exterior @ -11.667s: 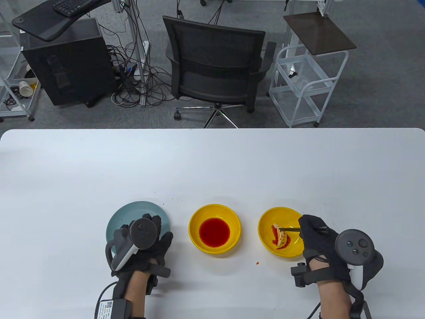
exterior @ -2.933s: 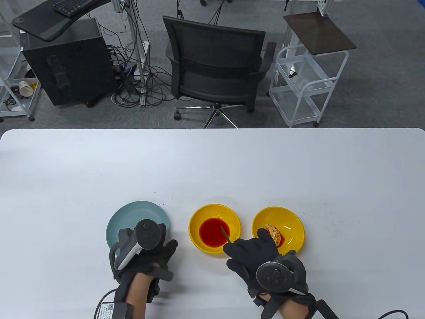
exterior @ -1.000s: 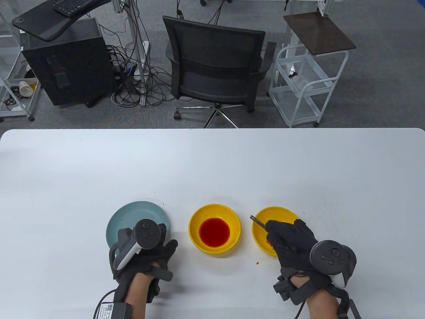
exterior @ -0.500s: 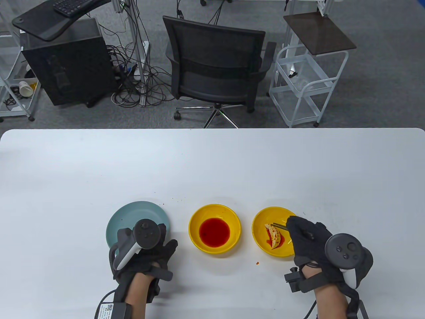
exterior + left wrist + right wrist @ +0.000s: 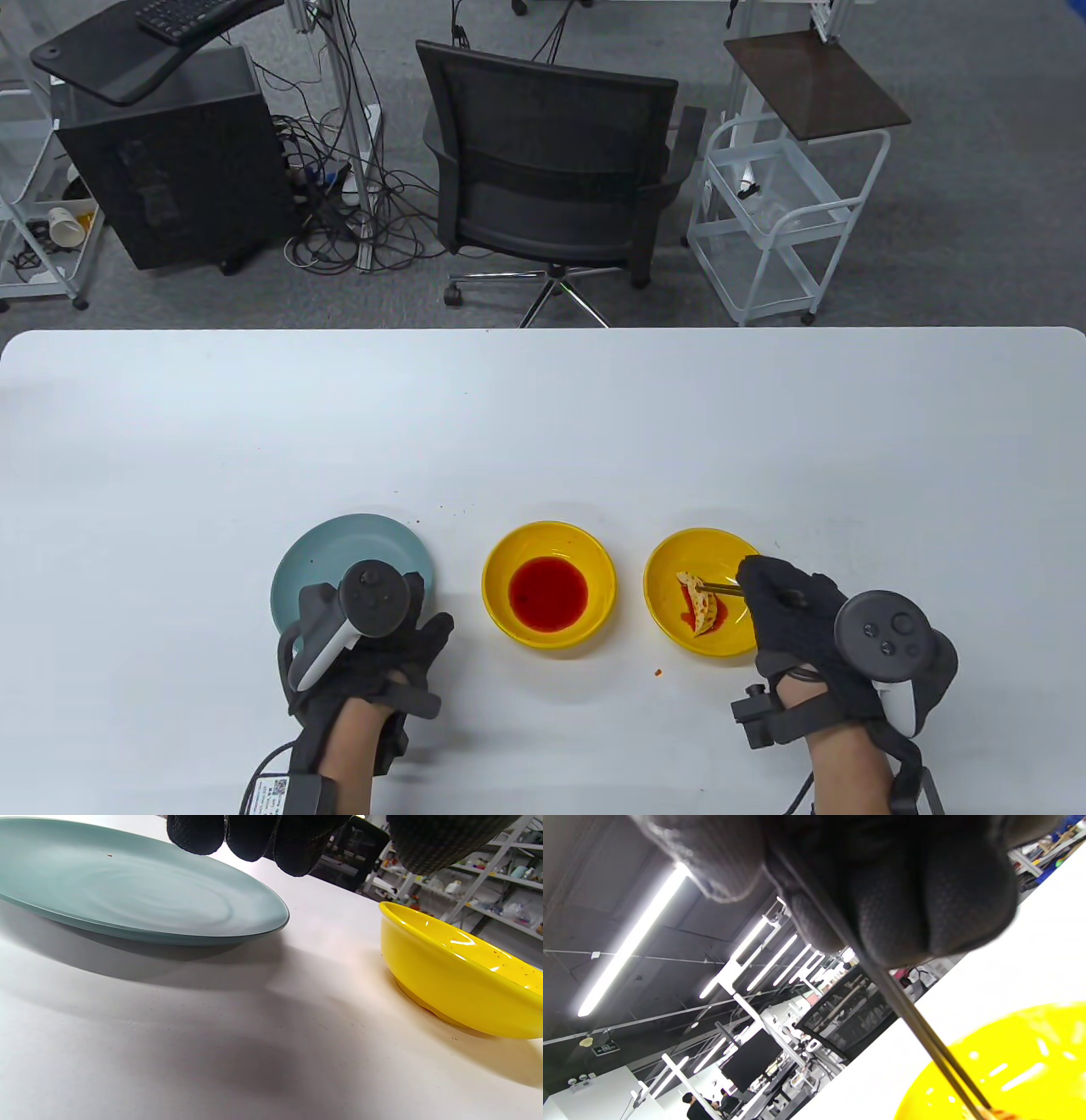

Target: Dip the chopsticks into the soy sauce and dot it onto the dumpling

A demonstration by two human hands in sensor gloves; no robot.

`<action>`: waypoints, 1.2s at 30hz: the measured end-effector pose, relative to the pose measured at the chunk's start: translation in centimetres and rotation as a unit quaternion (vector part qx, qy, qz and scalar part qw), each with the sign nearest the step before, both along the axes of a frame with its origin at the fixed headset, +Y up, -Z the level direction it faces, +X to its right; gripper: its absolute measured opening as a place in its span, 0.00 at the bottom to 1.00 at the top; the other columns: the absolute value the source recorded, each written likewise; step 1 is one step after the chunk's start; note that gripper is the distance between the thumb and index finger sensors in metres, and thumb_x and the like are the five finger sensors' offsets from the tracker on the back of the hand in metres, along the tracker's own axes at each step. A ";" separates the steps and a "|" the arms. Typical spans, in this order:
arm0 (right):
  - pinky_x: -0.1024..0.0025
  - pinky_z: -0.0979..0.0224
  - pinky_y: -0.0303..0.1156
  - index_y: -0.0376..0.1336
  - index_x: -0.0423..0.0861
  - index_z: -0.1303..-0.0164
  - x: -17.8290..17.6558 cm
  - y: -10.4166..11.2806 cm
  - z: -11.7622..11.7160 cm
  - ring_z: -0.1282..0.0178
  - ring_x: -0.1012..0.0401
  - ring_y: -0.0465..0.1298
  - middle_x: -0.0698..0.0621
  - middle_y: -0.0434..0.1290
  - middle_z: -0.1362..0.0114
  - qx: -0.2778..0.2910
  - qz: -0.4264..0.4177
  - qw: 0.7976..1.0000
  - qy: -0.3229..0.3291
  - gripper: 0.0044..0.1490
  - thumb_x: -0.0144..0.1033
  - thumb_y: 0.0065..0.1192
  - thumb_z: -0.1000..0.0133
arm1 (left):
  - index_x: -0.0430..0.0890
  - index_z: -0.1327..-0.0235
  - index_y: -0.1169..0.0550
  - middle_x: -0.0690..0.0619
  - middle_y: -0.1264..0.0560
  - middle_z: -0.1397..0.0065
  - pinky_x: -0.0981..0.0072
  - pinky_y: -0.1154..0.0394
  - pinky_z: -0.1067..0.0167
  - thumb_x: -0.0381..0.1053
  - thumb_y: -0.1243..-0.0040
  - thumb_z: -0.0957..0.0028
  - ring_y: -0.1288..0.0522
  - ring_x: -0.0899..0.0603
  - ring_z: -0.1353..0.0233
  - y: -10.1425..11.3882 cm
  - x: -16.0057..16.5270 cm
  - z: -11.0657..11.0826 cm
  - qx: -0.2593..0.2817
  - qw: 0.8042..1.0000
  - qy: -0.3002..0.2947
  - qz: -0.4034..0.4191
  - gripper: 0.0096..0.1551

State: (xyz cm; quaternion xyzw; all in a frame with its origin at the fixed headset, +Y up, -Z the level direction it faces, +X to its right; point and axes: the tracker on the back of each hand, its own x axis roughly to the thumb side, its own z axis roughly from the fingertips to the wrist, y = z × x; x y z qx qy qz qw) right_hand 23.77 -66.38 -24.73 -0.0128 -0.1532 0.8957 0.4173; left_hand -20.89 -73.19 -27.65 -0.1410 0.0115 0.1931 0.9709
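My right hand [image 5: 785,603] grips a pair of dark chopsticks [image 5: 721,587]. Their tips touch the upper end of the dumpling [image 5: 701,604], which is dotted with red sauce. The dumpling lies in the right yellow bowl [image 5: 666,567] beside a red smear. The middle yellow bowl [image 5: 501,560] holds red sauce [image 5: 547,593]. In the right wrist view the chopsticks [image 5: 916,1027] run from my fingers down into the yellow bowl [image 5: 1031,1069]. My left hand [image 5: 373,628] rests open and empty on the near edge of a teal plate [image 5: 356,539].
The left wrist view shows the teal plate [image 5: 127,895] and the side of the sauce bowl [image 5: 454,984]. A small red speck [image 5: 657,671] lies on the white table [image 5: 543,424] in front of the right bowl. An office chair [image 5: 551,161] stands beyond the table's far edge.
My right hand moved from the sauce bowl to the right bowl. In the last half second the chopstick tips dropped slightly onto the dumpling. The left hand stayed put.
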 end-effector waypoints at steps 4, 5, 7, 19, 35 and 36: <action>0.27 0.29 0.61 0.76 0.37 0.52 0.4 0.3 0.2 0.57 0.40 0.84 0.36 0.85 0.52 0.003 -0.013 1.000 -0.002 0.34 0.53 0.61 0.50 | 0.47 0.20 0.34 0.46 0.43 0.15 0.23 0.52 0.28 0.71 0.45 0.48 0.41 0.29 0.19 0.0 0.0 0.0 -0.002 1.000 0.001 0.001 0.47; 0.27 0.29 0.61 0.76 0.37 0.52 0.5 0.4 0.2 0.57 0.40 0.83 0.36 0.85 0.51 0.008 -0.017 1.000 -0.003 0.34 0.53 0.61 0.50 | 0.47 0.20 0.34 0.46 0.43 0.15 0.23 0.52 0.28 0.71 0.45 0.48 0.41 0.28 0.19 0.0 0.0 0.0 -0.003 1.000 0.001 0.001 0.47; 0.27 0.29 0.61 0.76 0.37 0.51 0.5 0.4 0.2 0.56 0.40 0.83 0.36 0.85 0.50 0.012 -0.021 1.000 -0.001 0.34 0.53 0.61 0.50 | 0.47 0.20 0.34 0.46 0.43 0.15 0.23 0.52 0.28 0.71 0.45 0.49 0.41 0.29 0.19 0.0 0.0 0.0 -0.002 1.000 0.001 0.001 0.47; 0.26 0.28 0.60 0.74 0.38 0.47 -0.9 -0.6 -0.4 0.53 0.39 0.83 0.37 0.84 0.47 -0.009 0.006 0.999 0.047 0.35 0.53 0.60 0.50 | 0.47 0.20 0.34 0.46 0.43 0.15 0.23 0.52 0.28 0.71 0.45 0.48 0.40 0.28 0.19 -0.1 0.0 0.0 -0.011 1.000 -0.001 0.006 0.47; 0.26 0.28 0.60 0.74 0.38 0.46 -2.1 -1.7 -1.0 0.52 0.39 0.82 0.36 0.83 0.46 -0.041 0.011 0.993 0.108 0.36 0.54 0.60 0.50 | 0.47 0.21 0.33 0.46 0.40 0.16 0.23 0.51 0.28 0.71 0.45 0.48 0.38 0.29 0.19 -0.1 0.0 0.0 -0.018 0.999 -0.008 0.025 0.46; 0.26 0.28 0.60 0.74 0.38 0.46 -2.1 -1.7 -1.0 0.52 0.39 0.82 0.37 0.83 0.46 -0.041 0.011 0.993 0.108 0.36 0.54 0.60 0.50 | 0.47 0.21 0.33 0.46 0.40 0.16 0.23 0.51 0.28 0.71 0.45 0.49 0.38 0.29 0.19 -0.1 0.0 0.0 -0.017 0.999 -0.007 0.028 0.46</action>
